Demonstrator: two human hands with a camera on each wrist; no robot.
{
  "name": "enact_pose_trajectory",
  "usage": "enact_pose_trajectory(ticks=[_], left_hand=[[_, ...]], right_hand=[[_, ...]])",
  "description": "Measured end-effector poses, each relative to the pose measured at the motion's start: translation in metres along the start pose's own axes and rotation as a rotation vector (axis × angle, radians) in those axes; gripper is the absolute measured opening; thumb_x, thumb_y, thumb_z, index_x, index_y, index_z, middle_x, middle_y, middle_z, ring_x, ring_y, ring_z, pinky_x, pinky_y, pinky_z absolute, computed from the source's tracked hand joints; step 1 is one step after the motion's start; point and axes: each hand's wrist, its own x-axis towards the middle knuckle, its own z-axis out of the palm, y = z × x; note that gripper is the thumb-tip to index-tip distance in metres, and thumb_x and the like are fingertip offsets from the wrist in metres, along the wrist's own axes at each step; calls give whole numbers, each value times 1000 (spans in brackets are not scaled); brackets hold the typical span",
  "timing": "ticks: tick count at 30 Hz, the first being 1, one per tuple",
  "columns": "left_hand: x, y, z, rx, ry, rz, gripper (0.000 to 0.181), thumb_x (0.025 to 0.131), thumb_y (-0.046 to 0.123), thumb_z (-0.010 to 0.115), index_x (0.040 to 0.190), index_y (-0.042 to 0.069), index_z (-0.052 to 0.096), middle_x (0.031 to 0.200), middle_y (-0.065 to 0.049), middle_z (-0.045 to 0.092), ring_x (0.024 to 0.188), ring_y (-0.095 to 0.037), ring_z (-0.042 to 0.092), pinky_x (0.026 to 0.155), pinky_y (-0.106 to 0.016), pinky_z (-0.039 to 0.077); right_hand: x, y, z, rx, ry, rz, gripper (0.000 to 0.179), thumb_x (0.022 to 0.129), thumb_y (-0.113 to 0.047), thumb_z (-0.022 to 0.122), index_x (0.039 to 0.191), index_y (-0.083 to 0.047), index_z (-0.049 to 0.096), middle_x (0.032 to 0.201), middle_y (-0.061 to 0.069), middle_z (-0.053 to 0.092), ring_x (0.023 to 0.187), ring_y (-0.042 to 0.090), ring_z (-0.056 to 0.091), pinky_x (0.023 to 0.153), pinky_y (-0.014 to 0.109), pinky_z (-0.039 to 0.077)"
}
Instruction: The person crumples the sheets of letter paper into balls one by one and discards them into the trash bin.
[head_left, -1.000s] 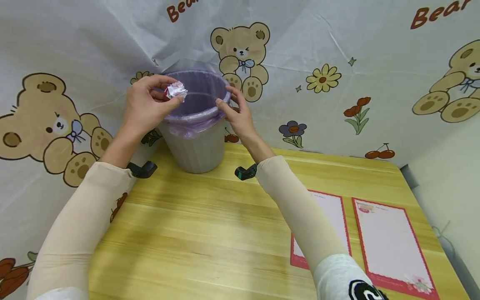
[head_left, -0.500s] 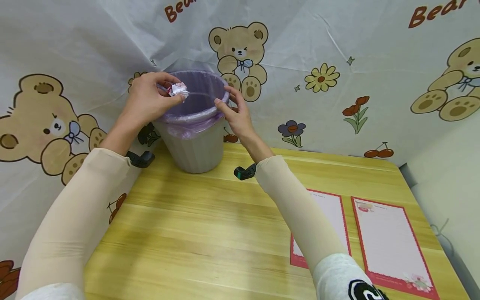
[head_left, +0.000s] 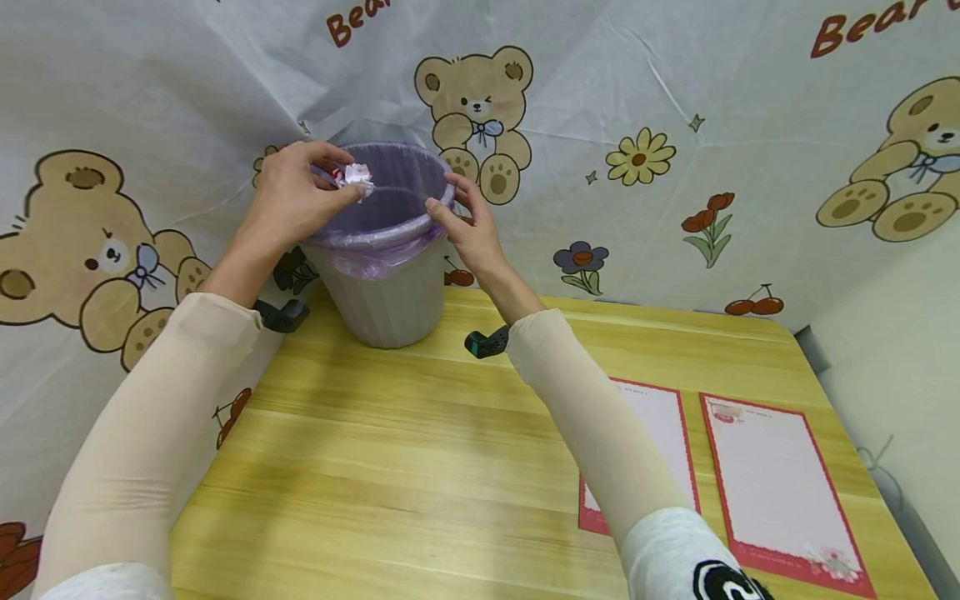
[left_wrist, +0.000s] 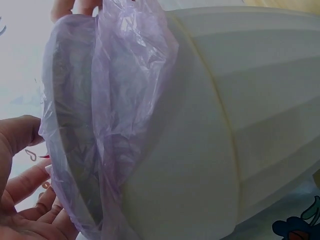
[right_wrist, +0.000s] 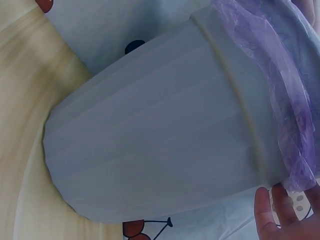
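Observation:
My left hand pinches a crumpled ball of paper, white with bits of red, between thumb and fingers. It holds the ball over the left part of the mouth of a grey trash bin. A thin purple bag lines the bin and folds down over its rim. On the right side of the rim, my right hand grips the edge with thumb and fingers. The left wrist view shows the bin's wall large, hiding most of the paper ball. In the right wrist view, fingertips sit just under the rim.
Two notepaper sheets with red borders lie at the right of the wooden table; the right forearm partly covers one, while the right sheet shows fully. A bear-printed cloth hangs close behind and left of the bin.
My left forearm has shifted a little to the left and the left wrist has turned slightly, the paper ball staying over the bin's mouth. The right hand keeps its grip on the rim.

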Motion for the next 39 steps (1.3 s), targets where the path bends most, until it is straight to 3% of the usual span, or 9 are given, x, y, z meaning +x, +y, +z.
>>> enact_pose_trajectory(ticks=[6,14,24,31,39], left_hand=[[1,0,0,-13,6,8,49,96,45,77,138,19,72,133,-8,71,108,-20,72,78,-18,51],[-1,0,0,-21,-13,1,48,98,45,75,139,19,72,138,-10,69,117,-28,71,92,-39,57],[-3,3,2,-7,-10,17,46,98,42,76,137,18,73,137,-10,68,115,-27,71,93,-40,56],[-7,9,-1,-9,20,56,44,98,41,77,135,19,74,134,-8,69,108,-23,73,82,-25,53],[-25,14,-2,-47,78,140,37,98,36,78,130,18,76,124,-7,70,89,-6,66,75,-14,50]], right_hand=[[0,0,-1,3,0,10,62,103,-36,68,160,-24,47,168,9,46,128,30,63,94,33,50],[-1,-2,-1,5,-2,21,62,102,-37,69,160,-26,48,168,7,47,131,31,63,95,34,49],[-1,-3,-3,4,-9,18,63,102,-35,68,161,-25,47,168,10,46,126,29,63,94,34,50],[0,-5,-6,-12,-39,32,62,104,-36,68,160,-27,46,170,9,44,121,26,62,93,35,50],[-1,-8,-6,-21,-50,32,63,103,-36,68,161,-24,44,168,11,44,113,22,61,89,32,49]])
